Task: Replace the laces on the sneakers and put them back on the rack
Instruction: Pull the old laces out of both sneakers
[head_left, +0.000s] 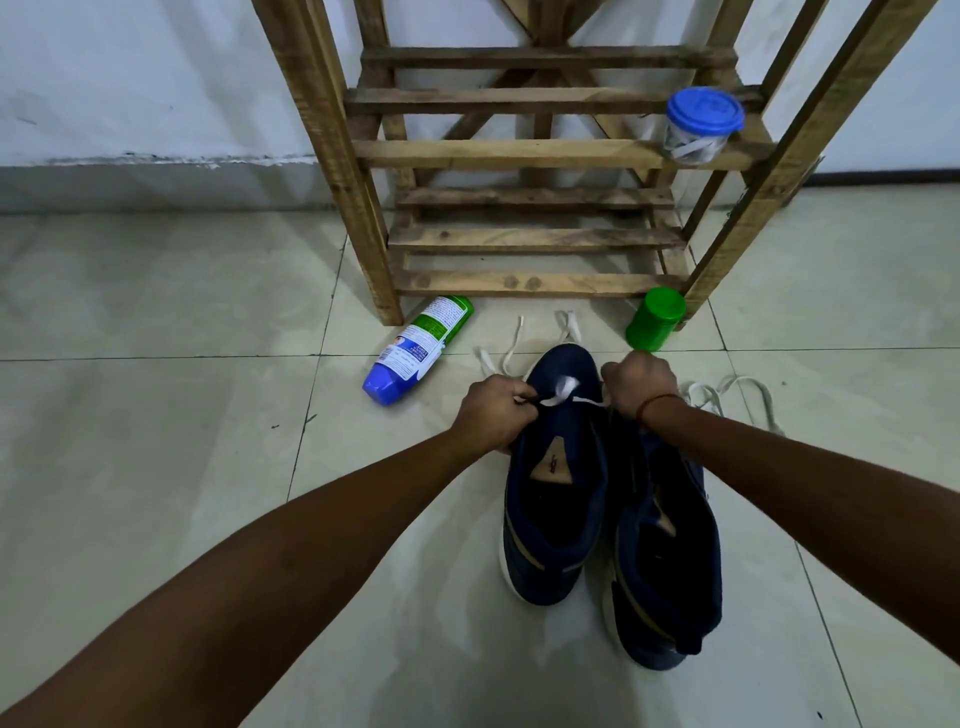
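Two navy sneakers on the tile floor in front of the wooden rack (519, 156), side by side, toes toward it. Both hands work at the toe end of the left sneaker (556, 499).

- left hand (496, 410) – grip closed, pinching one end of a white lace (558, 399) over the sneaker's front
- right hand (641, 384) – grip closed, fingers curled; the lace's other end runs right up into it, exact pinch hidden by the knuckles
- lace spans between the two hands across the shoe, part of it blurred
- right sneaker (670, 561) touches the left one, sits a bit nearer the camera, no hand on it

More white laces loose on the floor – some just beyond the toe (511, 343), a looped one (743, 395) to the right of the right wrist.

Also there: a blue-and-green bottle (415, 353) lying on its side by the rack's left leg, a green container (655, 319) upright by the right leg, and a clear jar with a blue lid (701, 127) on a rack slat with white strips inside.
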